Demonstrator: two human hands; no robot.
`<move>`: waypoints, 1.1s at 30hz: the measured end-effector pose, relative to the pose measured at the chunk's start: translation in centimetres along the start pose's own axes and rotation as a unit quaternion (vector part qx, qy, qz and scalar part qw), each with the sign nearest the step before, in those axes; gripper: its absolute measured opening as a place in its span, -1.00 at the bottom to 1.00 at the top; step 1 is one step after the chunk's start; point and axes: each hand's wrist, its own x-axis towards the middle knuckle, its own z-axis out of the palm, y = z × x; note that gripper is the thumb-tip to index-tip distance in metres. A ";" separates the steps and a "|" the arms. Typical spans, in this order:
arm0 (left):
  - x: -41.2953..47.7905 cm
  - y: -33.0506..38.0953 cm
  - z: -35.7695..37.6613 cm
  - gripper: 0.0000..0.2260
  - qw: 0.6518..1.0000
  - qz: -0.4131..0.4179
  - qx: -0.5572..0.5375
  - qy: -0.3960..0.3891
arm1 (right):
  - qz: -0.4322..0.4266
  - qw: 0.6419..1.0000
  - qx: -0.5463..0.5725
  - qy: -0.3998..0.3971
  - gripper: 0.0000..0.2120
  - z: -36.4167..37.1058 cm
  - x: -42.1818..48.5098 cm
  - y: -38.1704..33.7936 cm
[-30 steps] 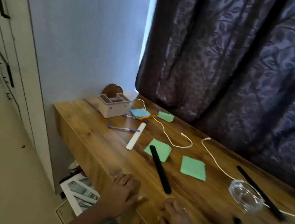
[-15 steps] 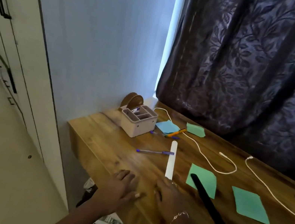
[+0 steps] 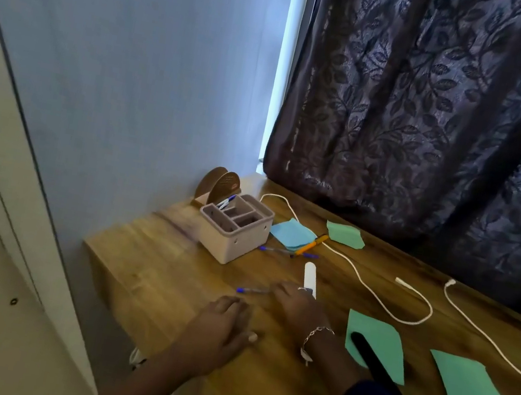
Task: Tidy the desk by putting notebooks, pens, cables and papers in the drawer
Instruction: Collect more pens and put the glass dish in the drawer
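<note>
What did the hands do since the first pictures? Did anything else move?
The right hand slid forward from the front edge of the desk to the blue pen and white stick; whether it grips either is unclear. The left hand stayed flat on the desk. The papers and cables lie where they were.

No legible text anywhere on this desk. The brown arched holder (image 3: 224,187) behind the compartment box (image 3: 235,234) carries faint lettering on its face, but it's too blurred and small to read. Nothing else shows a readable label, brand or number.
</note>
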 end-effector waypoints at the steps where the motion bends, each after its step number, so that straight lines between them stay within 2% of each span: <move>1: 0.9 -0.1 -0.1 -0.36 1.000 0.010 -0.003 0.007 | 0.002 1.000 0.010 0.012 -0.70 0.2 0.5 0.4; 4: 3.5 -0.4 -0.4 -0.53 0.999 0.039 -0.012 0.009 | 0.013 0.999 -0.026 -0.014 -0.74 0.0 1.5 1.0; 7: 5.9 0.0 -0.8 -0.52 0.999 0.049 -0.016 -0.003 | 0.004 0.999 -0.037 -0.028 -0.60 0.0 1.9 1.5; 9: 7.3 0.4 -0.9 -0.45 0.999 0.044 -0.015 -0.013 | -0.041 0.997 -0.037 0.046 -0.53 -0.4 2.0 1.9; 11: 9.1 0.5 -0.9 -0.36 0.999 0.037 -0.021 -0.029 | -0.093 0.988 -0.020 0.120 -0.74 -1.0 2.5 2.1; 12: 10.1 0.5 -0.8 -0.33 0.998 0.027 -0.034 -0.037 | -0.108 0.986 -0.028 0.126 -0.84 -1.5 2.9 2.1; 14: 11.6 0.6 -0.9 -0.30 0.996 -0.003 -0.075 -0.052 | -0.137 0.980 -0.057 0.131 -0.85 -1.7 4.1 2.5; 17: 12.7 0.4 -0.9 -0.35 0.987 -0.031 -0.145 -0.062 | -0.088 0.989 -0.017 0.119 -0.70 -1.8 5.7 4.0; 20: 13.1 -0.3 -0.9 -0.59 0.957 -0.081 -0.272 -0.058 | 0.002 0.990 -0.004 0.142 -0.66 -3.1 6.6 5.3; 22: 13.5 -0.8 -0.7 -0.76 0.916 -0.129 -0.373 -0.068 | 0.025 0.997 -0.031 0.068 -0.63 -2.9 7.3 6.3; 24: 13.9 -1.0 -0.6 -0.89 0.872 -0.175 -0.452 -0.067 | 0.019 0.997 -0.055 0.042 -0.62 -1.8 8.1 7.2; 26: 14.3 -1.2 -0.8 -0.87 0.843 -0.207 -0.494 -0.054 | 0.038 0.998 -0.050 0.014 -0.65 -0.9 9.0 7.4; 28: 14.8 -1.3 -1.1 -0.83 0.832 -0.217 -0.509 -0.049 | 0.053 0.997 -0.058 0.002 -0.70 -0.2 9.9 7.5; 33: 16.0 -1.4 -1.3 -0.82 0.794 -0.226 -0.561 -0.061 | 0.026 0.997 -0.074 0.005 -0.78 -0.3 10.4 7.9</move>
